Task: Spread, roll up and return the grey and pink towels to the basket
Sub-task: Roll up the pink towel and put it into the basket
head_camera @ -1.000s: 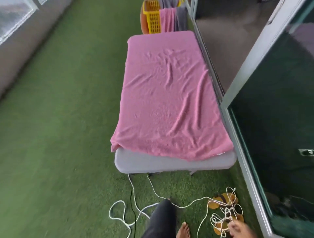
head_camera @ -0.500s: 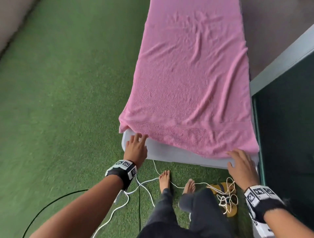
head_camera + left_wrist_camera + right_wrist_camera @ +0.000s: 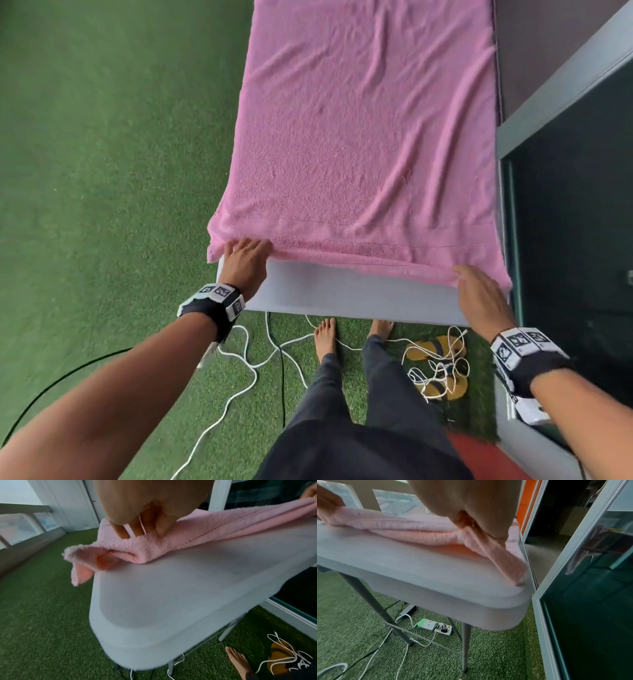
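Note:
The pink towel (image 3: 370,137) lies spread along the grey folding table (image 3: 342,294). Its near hem is turned back on itself in a low fold, and a strip of bare tabletop shows in front of it. My left hand (image 3: 245,251) grips the fold at the near-left corner; in the left wrist view its fingers (image 3: 137,527) curl down onto the bunched towel (image 3: 130,550). My right hand (image 3: 474,284) grips the near-right corner, where the towel (image 3: 481,540) gathers under its curled fingers (image 3: 471,513). The grey towel and the basket are out of view.
Artificial grass covers the floor. White cables (image 3: 246,359) and yellow sandals (image 3: 435,353) lie by my bare feet (image 3: 325,335). A glass door and its frame (image 3: 575,205) run close along the table's right side. A power strip (image 3: 435,626) sits under the table.
I have stepped up to the table's near end. Both hands rose from below the edge onto the towel's near corners, and the overhanging hem has been turned back onto the tabletop.

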